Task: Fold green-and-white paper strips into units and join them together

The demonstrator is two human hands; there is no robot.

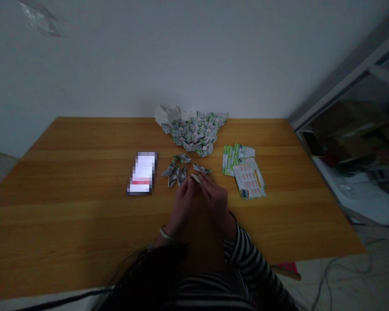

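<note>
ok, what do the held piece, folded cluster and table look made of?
Held piece: likely paper; pale, thin-looking, mostly hidden, finish unclear.
Cluster: printed paper, apparently matte; creases and pointed folds show.
Table: wood or wood-look laminate, seemingly satin; long lighter and darker grain bands.

Dim light falls on a pale wall (116, 60) behind a wooden table (68, 224).

From the left hand (183, 196), there's room to slide over the table (100, 233) at 8 o'clock. Phone (142, 172) blocks 10, folded paper bits (172, 177) crowd 11, paper pile (196, 131) 12, leaflets (249, 179) 2.
</note>
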